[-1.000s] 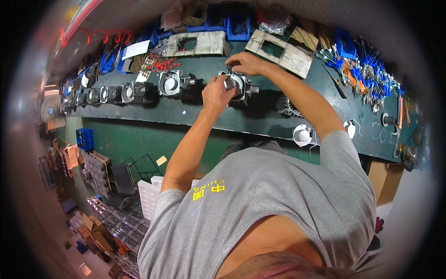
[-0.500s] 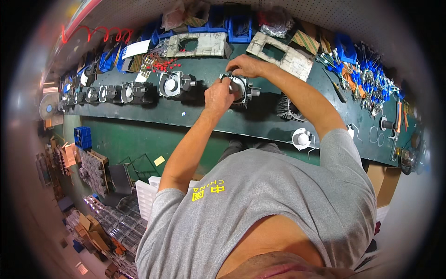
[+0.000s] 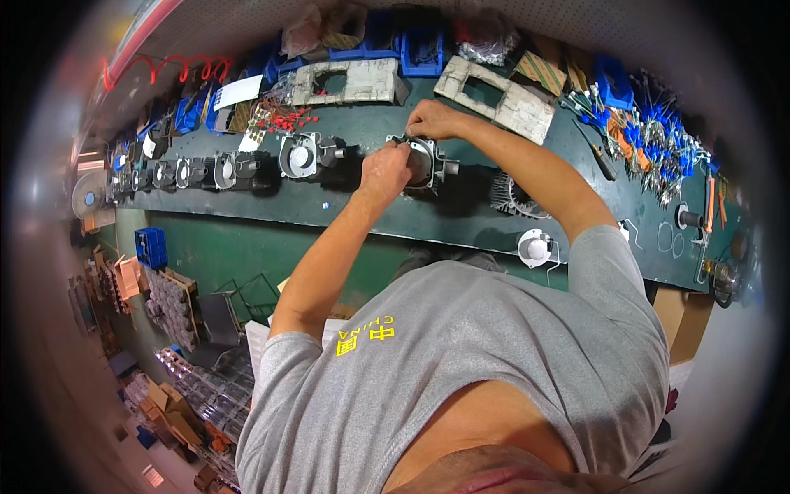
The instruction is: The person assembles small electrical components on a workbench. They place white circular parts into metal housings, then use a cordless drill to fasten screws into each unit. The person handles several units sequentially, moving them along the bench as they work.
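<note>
A grey metal fan housing with a round opening and a stub pipe on its right stands on the dark green bench, in front of me. My left hand is at its left side, fingers closed at the upper left rim. From beyond, my right hand bends over the top, its fingertips pinched close to those of the left. Whatever lies between the fingers is too small and covered to make out. A similar housing with a pale round hub stands to the left.
Several more housings line the bench leftward. A finned ring part and a white round part lie right. Behind are two whitish blocks with cutouts and blue bins. Blue-tipped wires and a screwdriver lie far right.
Both hands stay at the same housing, with only slight shifts of the fingers. The whole view has moved a little.
</note>
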Demonstrator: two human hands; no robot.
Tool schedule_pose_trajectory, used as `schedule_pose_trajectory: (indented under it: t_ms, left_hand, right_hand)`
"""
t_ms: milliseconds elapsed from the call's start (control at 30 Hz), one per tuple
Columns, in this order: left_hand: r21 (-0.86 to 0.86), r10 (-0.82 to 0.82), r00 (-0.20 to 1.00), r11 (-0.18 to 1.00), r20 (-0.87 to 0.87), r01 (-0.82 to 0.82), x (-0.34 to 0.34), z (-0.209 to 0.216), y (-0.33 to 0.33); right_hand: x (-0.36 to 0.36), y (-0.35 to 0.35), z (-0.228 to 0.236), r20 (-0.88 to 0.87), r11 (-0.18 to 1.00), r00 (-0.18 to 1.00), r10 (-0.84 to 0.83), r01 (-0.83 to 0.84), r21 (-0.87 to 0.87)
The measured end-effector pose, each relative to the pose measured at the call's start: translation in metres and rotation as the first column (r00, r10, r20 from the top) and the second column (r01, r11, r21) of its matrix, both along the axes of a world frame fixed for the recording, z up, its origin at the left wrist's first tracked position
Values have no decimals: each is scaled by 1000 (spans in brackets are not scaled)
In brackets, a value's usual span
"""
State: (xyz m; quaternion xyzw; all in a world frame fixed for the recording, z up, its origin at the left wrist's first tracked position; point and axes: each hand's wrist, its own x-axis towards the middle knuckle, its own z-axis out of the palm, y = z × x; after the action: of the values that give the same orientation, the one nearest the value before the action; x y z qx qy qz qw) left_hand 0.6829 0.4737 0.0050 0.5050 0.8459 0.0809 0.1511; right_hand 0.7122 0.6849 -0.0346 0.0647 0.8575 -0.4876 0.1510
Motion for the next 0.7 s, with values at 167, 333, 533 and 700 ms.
schedule_pose_trajectory:
  t_ms: [167, 333, 533, 700]
  left_hand:
    - [-87, -57, 998, 995, -6, 56, -5, -8, 10]
    - [-102, -98, 995, 990, -6, 97, -6, -15, 8]
    - [-62, -99, 995, 993, -16, 98, -3, -12, 7]
    - [52, -179, 983, 982, -46, 182, -2, -10, 6]
  right_hand:
    - [-12, -4, -17, 31, 986, 999, 26, -30, 161]
    - [-8, -16, -12, 60, 973, 996, -60, 45, 228]
    - [1, -27, 14, 83, 946, 989, -123, 92, 309]
    - [14, -29, 26, 85, 940, 990, -113, 79, 332]
